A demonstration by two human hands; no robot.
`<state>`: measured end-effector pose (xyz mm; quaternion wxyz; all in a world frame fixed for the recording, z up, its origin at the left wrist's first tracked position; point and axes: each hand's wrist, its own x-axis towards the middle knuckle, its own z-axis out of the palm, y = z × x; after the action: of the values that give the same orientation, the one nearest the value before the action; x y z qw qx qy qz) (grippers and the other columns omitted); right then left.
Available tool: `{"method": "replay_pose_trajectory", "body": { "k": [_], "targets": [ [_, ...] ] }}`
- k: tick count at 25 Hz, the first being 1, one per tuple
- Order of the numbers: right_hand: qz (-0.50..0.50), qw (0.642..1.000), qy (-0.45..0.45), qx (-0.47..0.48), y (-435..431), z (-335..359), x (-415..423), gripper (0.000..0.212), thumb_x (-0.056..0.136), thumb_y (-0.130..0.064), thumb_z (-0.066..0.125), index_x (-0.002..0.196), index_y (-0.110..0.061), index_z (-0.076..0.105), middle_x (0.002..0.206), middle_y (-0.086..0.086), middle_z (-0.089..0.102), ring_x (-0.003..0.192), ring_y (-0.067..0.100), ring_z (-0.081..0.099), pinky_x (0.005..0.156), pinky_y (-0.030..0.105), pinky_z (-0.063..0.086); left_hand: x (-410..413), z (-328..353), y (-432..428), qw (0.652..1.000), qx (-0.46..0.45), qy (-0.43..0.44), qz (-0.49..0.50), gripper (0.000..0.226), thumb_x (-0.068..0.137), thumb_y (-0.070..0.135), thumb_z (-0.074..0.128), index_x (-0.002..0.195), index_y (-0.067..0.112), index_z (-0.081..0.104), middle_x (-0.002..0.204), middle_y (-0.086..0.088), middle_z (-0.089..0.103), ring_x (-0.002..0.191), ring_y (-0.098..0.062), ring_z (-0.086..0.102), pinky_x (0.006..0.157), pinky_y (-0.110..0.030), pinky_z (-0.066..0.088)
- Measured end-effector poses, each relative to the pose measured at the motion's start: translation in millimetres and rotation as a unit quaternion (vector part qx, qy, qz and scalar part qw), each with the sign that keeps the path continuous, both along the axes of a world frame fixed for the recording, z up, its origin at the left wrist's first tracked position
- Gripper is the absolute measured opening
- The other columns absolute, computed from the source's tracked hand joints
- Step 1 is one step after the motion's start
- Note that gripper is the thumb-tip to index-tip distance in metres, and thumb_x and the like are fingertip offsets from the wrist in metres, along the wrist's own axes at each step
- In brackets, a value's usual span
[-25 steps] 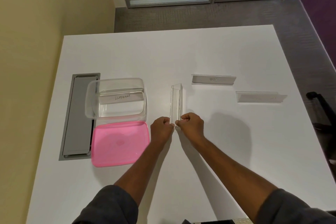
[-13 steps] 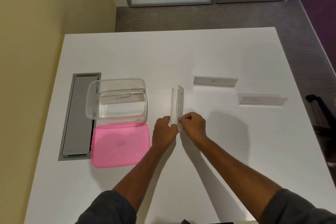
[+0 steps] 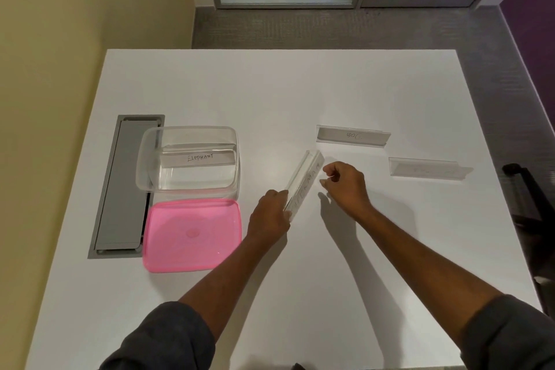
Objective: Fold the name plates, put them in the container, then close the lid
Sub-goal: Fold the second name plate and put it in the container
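My left hand (image 3: 268,216) grips the near end of a clear folded name plate (image 3: 304,182), which tilts up and to the right over the table. Just right of the plate, my right hand (image 3: 345,186) is loosely curled and holds nothing. A clear container (image 3: 144,165) stands at the left with a plate marked ELEPHANT (image 3: 196,158) inside. Its pink lid (image 3: 192,234) lies flat in front of it. Two more name plates stand on the table at the right, one (image 3: 353,136) farther back and one (image 3: 426,167) nearer the right edge.
A grey cable hatch (image 3: 124,186) is set into the white table (image 3: 270,90) left of the container. A yellow wall runs along the left. A dark chair part (image 3: 528,186) shows past the table's right edge. Glass doors and carpet lie beyond.
My right hand has let go of the plate and drawn off to the right. My left hand keeps the plate, which has swung from pointing straight away to slanting right.
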<state>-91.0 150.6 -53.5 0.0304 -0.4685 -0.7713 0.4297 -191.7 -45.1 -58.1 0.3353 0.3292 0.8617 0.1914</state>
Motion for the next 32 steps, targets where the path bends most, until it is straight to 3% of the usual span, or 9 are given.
{"method": "replay_pose_trajectory", "body": {
  "k": [1,3,6,9,11,17,21,27,32],
  "targets": [
    [0.021,1.000,-0.003,0.018,2.9,-0.3,1.8,0.030,0.091,-0.005,0.080,0.117,-0.018,0.073,0.117,0.004,0.070,0.089,0.011,0.068,0.065,0.012,0.058,-1.8,-1.1,-1.0,1.000,-0.003,0.004,-0.012,0.037,0.097,0.016,0.064,0.134,0.014,0.060,0.123,-0.009,0.061,0.117,-0.031,0.062,0.093,-0.051,0.059],
    [0.096,0.991,-0.027,0.085,8.7,0.9,7.4,0.043,0.090,-0.008,0.080,0.128,-0.024,0.066,0.129,0.000,0.062,0.092,0.006,0.061,0.063,0.010,0.051,-5.1,-3.2,-2.3,0.999,-0.006,0.019,-0.035,0.039,0.096,0.013,0.062,0.135,0.017,0.061,0.122,-0.007,0.061,0.116,-0.031,0.060,0.090,-0.049,0.059],
    [0.271,0.927,-0.096,0.241,19.1,6.1,16.4,0.064,0.083,-0.016,0.083,0.142,-0.021,0.057,0.135,0.004,0.057,0.115,0.024,0.059,0.072,0.041,0.061,-11.4,-4.7,-2.9,0.997,-0.007,0.046,-0.066,0.048,0.097,0.010,0.058,0.143,0.025,0.061,0.122,-0.005,0.062,0.116,-0.030,0.059,0.083,-0.044,0.058],
    [0.385,0.873,-0.128,0.270,30.1,8.7,20.4,0.065,0.080,-0.011,0.083,0.142,-0.011,0.062,0.143,0.014,0.060,0.128,0.038,0.059,0.083,0.049,0.062,-17.3,-6.1,-3.3,0.994,-0.011,0.058,-0.089,0.054,0.100,0.012,0.059,0.150,0.031,0.059,0.127,-0.003,0.063,0.119,-0.027,0.058,0.082,-0.039,0.052],
    [0.421,0.857,-0.154,0.254,32.0,8.5,21.8,0.052,0.086,-0.011,0.076,0.136,-0.011,0.064,0.140,0.011,0.062,0.127,0.036,0.060,0.085,0.047,0.061,-21.3,-6.0,-3.1,0.992,-0.009,0.070,-0.104,0.052,0.101,0.015,0.060,0.150,0.033,0.060,0.127,-0.003,0.064,0.119,-0.027,0.060,0.078,-0.035,0.047],
    [0.437,0.847,-0.168,0.250,25.4,3.4,34.8,0.034,0.090,-0.014,0.068,0.124,-0.012,0.068,0.122,0.007,0.065,0.112,0.031,0.062,0.073,0.042,0.057,-29.9,-1.8,-2.1,0.988,-0.003,0.090,-0.124,0.049,0.099,0.017,0.060,0.148,0.027,0.063,0.132,-0.005,0.068,0.121,-0.030,0.063,0.086,-0.038,0.053],
    [0.430,0.850,-0.159,0.260,21.7,-1.2,43.5,0.027,0.089,-0.012,0.066,0.116,-0.010,0.069,0.113,0.009,0.065,0.103,0.032,0.062,0.064,0.041,0.054,-31.9,-0.6,-5.7,0.986,-0.025,0.077,-0.147,0.062,0.086,0.014,0.075,0.146,0.018,0.059,0.139,-0.004,0.063,0.130,-0.029,0.057,0.096,-0.042,0.056],
    [0.408,0.870,-0.142,0.237,19.4,1.5,47.4,0.029,0.088,-0.011,0.067,0.116,-0.012,0.071,0.114,0.006,0.067,0.105,0.029,0.062,0.064,0.036,0.053,-29.9,-2.5,-3.3,0.976,-0.020,0.136,-0.169,0.034,0.090,0.010,0.061,0.123,0.012,0.067,0.118,-0.008,0.066,0.112,-0.033,0.061,0.082,-0.046,0.055],
    [0.403,0.884,-0.136,0.194,18.2,12.1,49.5,0.032,0.088,-0.011,0.071,0.119,-0.013,0.072,0.116,0.005,0.068,0.108,0.029,0.062,0.069,0.031,0.048,-37.1,6.5,-4.9,0.972,-0.015,0.144,-0.185,0.038,0.087,0.009,0.064,0.124,0.011,0.070,0.119,-0.008,0.068,0.105,-0.033,0.066,0.082,-0.046,0.056]
  ]
}}
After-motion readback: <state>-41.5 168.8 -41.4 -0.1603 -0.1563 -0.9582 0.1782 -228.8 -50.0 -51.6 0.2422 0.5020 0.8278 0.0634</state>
